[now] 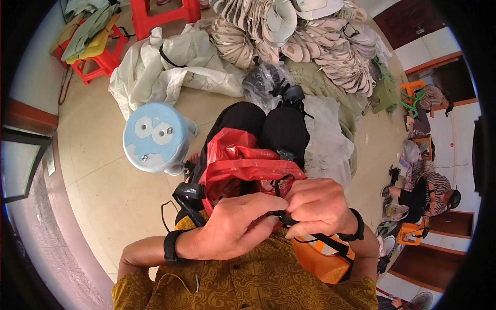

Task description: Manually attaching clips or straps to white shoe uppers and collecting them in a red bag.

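Note:
My left hand and my right hand meet in front of my lap, fingers pinched closed. Between their fingertips runs a thin black cord, and both hands grip it; part is hidden behind the fingers. Just beyond them, a red plastic bag lies open across my black-clad thighs, its contents mostly out of sight. A wider black strap hangs over the bag's left side, beside my left wrist. Each wrist wears a black band.
A blue-and-white stool with round eye shapes stands left. White sacking lies ahead, near stacked pale shoe uppers and a plastic-wrapped dark bundle. Red stools stand far left. An orange seat shows beneath me. People sit at right.

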`<action>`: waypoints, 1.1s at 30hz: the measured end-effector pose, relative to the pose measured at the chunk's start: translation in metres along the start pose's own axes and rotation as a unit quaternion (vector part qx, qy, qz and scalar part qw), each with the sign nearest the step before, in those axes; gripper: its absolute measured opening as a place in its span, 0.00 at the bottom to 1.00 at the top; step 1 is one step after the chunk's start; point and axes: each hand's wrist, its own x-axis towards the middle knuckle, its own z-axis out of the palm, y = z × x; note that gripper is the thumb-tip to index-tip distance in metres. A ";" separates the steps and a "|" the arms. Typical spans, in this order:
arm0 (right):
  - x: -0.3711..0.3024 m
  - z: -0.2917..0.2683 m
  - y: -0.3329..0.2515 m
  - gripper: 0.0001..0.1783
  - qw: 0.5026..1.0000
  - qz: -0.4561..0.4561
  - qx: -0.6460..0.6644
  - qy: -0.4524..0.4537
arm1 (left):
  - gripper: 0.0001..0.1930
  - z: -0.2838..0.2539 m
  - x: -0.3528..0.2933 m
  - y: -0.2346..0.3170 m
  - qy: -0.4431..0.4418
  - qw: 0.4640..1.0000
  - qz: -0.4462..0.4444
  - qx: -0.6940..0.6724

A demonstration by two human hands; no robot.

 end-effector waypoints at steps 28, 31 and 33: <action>0.021 -0.001 0.016 0.13 0.996 0.019 0.083 0.009 | 0.10 -0.002 -0.009 -0.009 0.056 0.974 -0.123 -0.184; 0.023 0.000 0.014 0.12 0.996 0.029 0.084 0.003 | 0.10 -0.001 -0.010 -0.008 0.071 0.969 -0.134 -0.193; 0.023 0.001 0.014 0.12 0.996 0.027 0.081 0.003 | 0.10 0.000 -0.010 -0.007 0.091 0.962 -0.142 -0.216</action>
